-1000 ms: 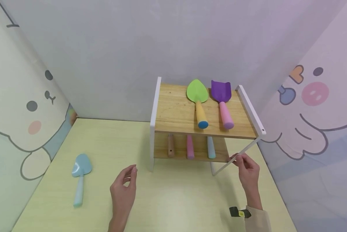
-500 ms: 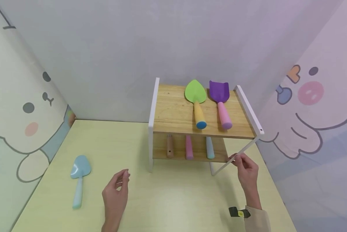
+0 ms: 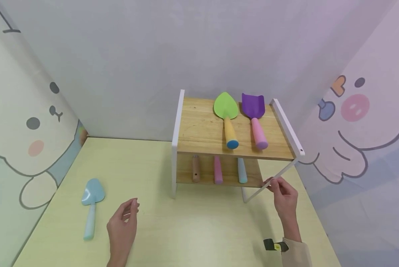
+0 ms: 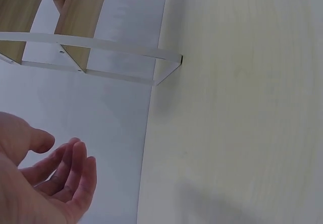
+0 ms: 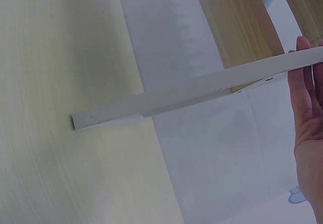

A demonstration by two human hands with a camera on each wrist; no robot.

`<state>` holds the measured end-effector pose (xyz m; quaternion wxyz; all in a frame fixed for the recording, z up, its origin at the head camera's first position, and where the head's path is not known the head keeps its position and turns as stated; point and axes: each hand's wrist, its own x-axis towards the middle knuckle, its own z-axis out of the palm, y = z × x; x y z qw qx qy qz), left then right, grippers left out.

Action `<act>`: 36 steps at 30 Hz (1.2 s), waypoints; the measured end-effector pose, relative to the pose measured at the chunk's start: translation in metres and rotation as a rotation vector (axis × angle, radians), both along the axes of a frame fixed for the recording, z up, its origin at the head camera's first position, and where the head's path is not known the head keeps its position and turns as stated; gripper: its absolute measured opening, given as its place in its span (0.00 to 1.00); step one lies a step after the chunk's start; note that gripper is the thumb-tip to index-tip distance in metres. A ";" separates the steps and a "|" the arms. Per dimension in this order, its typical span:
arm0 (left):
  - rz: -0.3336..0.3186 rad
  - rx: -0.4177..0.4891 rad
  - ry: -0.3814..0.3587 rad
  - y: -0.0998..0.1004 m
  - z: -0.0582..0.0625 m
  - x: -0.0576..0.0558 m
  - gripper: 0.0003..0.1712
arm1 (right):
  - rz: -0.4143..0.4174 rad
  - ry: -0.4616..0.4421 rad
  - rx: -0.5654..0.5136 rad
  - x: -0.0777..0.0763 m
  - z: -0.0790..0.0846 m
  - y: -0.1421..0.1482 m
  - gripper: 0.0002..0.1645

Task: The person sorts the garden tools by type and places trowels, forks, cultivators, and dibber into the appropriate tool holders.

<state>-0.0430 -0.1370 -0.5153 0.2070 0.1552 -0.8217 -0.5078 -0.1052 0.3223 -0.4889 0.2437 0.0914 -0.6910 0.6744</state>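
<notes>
My right hand holds the front right leg of a two-tier shelf rack, fingertips at the white bar; the right wrist view shows its fingers against that bar, the thumb out of sight. In the air, right of a light blue hand trowel on the table, my left hand has loosely bent fingers and holds nothing. On the upper shelf lie a green trowel with a yellow handle and a purple shovel with a pink handle.
Brown, pink and light blue handles show on the lower shelf; their heads are hidden under the upper board. Behind the pale yellow table stands a grey backdrop, with cartoon-printed curtains at both sides.
My left hand has moved left and slightly down, away from the rack and closer to the light blue trowel. The right hand stays at the rack's leg.
</notes>
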 end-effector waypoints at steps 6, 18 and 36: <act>0.009 -0.005 -0.022 -0.007 -0.004 0.001 0.13 | -0.001 -0.004 0.010 0.000 0.000 0.000 0.11; 0.055 -0.001 -0.093 -0.030 -0.013 0.003 0.17 | 0.001 -0.013 0.018 0.001 0.003 -0.001 0.11; 0.149 -0.031 -0.223 -0.066 -0.019 0.010 0.22 | 0.032 0.023 0.001 0.000 -0.001 0.000 0.10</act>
